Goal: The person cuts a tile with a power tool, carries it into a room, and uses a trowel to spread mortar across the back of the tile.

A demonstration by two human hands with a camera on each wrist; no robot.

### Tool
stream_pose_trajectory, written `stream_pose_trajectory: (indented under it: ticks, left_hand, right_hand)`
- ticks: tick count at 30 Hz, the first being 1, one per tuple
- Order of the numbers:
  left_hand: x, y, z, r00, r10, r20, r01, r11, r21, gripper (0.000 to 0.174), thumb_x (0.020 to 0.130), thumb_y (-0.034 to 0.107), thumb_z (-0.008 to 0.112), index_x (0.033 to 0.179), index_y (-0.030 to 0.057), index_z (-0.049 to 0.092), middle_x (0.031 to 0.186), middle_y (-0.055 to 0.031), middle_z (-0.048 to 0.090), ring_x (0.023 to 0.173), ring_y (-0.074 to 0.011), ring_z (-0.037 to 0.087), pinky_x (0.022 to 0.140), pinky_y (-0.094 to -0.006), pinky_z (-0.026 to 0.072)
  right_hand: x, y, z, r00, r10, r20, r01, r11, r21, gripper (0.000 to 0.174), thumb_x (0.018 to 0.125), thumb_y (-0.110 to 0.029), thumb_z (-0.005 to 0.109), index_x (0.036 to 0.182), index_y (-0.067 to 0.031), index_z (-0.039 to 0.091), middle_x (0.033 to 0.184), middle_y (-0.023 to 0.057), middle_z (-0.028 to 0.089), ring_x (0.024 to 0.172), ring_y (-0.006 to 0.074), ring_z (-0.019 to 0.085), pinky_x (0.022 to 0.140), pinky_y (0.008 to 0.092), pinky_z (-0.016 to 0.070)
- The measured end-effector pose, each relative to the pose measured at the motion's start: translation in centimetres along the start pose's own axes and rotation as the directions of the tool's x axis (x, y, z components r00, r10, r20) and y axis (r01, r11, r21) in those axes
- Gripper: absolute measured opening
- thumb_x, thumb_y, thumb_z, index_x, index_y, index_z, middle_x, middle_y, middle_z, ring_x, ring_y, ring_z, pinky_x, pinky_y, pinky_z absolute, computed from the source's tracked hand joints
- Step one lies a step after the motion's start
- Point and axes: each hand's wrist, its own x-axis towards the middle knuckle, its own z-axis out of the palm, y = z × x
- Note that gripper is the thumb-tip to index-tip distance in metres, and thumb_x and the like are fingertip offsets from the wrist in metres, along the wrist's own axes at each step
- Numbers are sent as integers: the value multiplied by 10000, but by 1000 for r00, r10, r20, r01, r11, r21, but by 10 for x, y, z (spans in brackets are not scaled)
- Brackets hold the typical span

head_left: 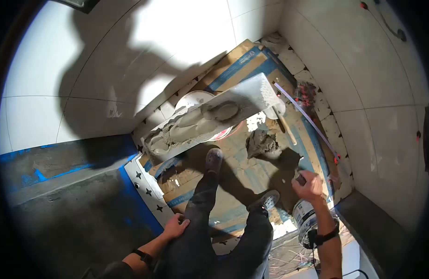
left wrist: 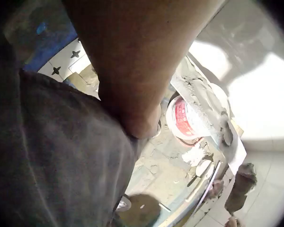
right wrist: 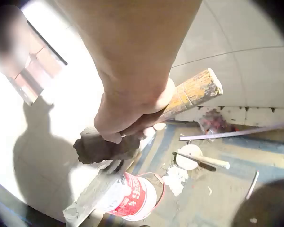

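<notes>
So this is a tight little corner with big pale tiles on the walls (head_left: 363, 69) and brown covering taped down on the floor (head_left: 233, 207). Closest in, the left hand (head_left: 176, 226) is just resting on the person's left leg (head_left: 198, 204), looks relaxed and isn't holding anything, though the wrist cam mostly hides those fingers. Over on the other side, the right hand (head_left: 310, 185) has its fingers wrapped round a tool's wooden handle (right wrist: 194, 92), the butt end poking out behind the fist. The working end is buried under a thick grey lump (head_left: 261, 145), held up off the floor, so I can't tell the blade's shape. A white bucket (head_left: 304, 216) sits by the right forearm.

A bit further out there's a long slab (head_left: 258, 88) lying at an angle, most of its top smeared with wet grey paste (head_left: 191, 125). It's over a bucket with a red label (right wrist: 132, 196); can't really see where they touch. Just past its far end: a round white thing (right wrist: 188, 157) with a pale stick (right wrist: 208, 161) across it, a long thin strip (head_left: 307, 118) and a clear bag of red bits (head_left: 305, 94). The person's shadow (head_left: 98, 79) falls across the bright wall.
</notes>
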Motion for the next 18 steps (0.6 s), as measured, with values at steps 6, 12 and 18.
stream_pose_trajectory:
  ticks: [6,12,18]
  left_hand:
    - [14,-5,-53,994,-94,56,103,978,-183,528,906,404,689,1202,-28,621,1123,-213,689,1024,-316,675,900,-402,521]
    - [53,-50,-92,998,-68,13,69,941,-330,452,888,310,704,1159,-45,638,1000,-185,716,932,-272,694,854,-376,534]
    - [194,-120,-124,934,-247,-260,168,942,-291,508,881,267,698,1257,-51,574,1143,-220,662,1055,-330,650,932,-380,502]
  right_hand:
    - [197,-7,67,921,-230,313,356,822,-445,168,728,-154,685,843,-62,605,873,101,628,830,285,640,688,394,505]
    - [238,-53,59,956,-115,268,261,747,-612,194,741,-196,694,831,-80,568,845,93,563,813,282,602,687,399,492]
    - [169,-107,79,819,563,116,-439,743,-505,277,844,-308,646,899,-41,598,941,202,633,837,420,625,707,533,486]
